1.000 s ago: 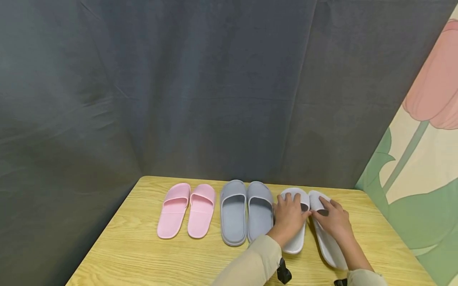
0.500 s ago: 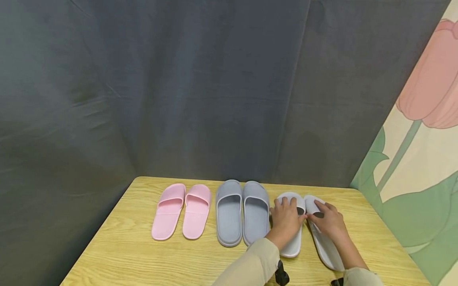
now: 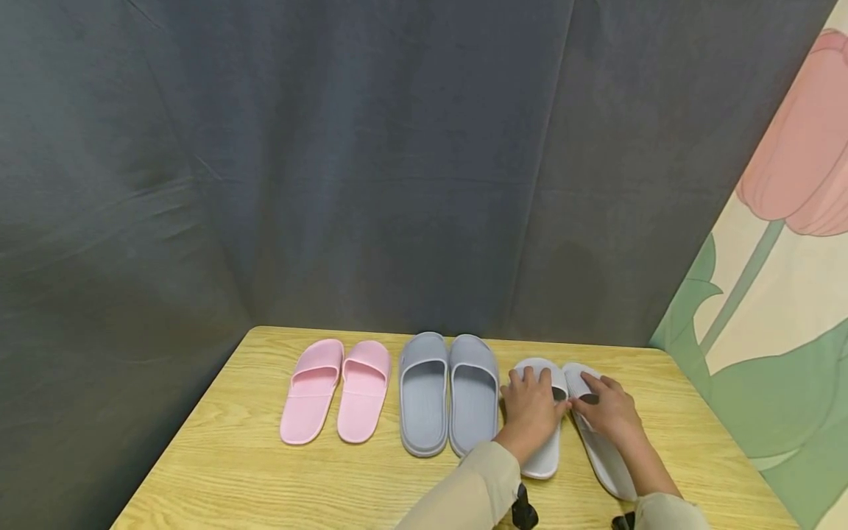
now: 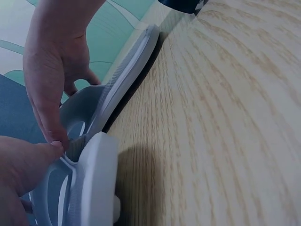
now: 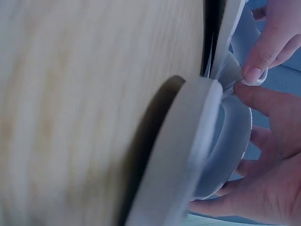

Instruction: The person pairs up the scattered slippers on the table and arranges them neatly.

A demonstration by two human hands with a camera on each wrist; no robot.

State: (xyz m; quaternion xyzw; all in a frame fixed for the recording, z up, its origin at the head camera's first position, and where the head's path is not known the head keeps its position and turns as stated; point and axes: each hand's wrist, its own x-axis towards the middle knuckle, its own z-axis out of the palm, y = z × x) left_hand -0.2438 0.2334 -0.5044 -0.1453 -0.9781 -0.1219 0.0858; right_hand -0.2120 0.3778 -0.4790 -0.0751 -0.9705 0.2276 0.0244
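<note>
Two white slippers lie close together on the wooden table. My left hand [image 3: 530,408] grips the left white slipper [image 3: 543,460] across its strap, fingers over the top and thumb at the inner edge. Across the strap of the right white slipper [image 3: 608,467], my right hand [image 3: 615,414] has a similar hold. That slipper angles outward at the heel, while the toe ends sit side by side. Both thumbs meet where the straps adjoin, as the left wrist view shows. In the right wrist view, the sole [image 5: 174,160] of the right slipper is tilted, with a dark shadow beneath it.
A grey pair of slippers [image 3: 424,412] stands just left of my left hand. Farther left is a pink pair [image 3: 308,412]. The wooden table [image 3: 285,486] ends at a dark curtain [image 3: 397,184] behind, with a tulip-painted wall [image 3: 788,309] on the right.
Both white slippers have come slightly toward me, with my hands still on them. The head view has shifted a little. Over the last half second hardly anything moves.
</note>
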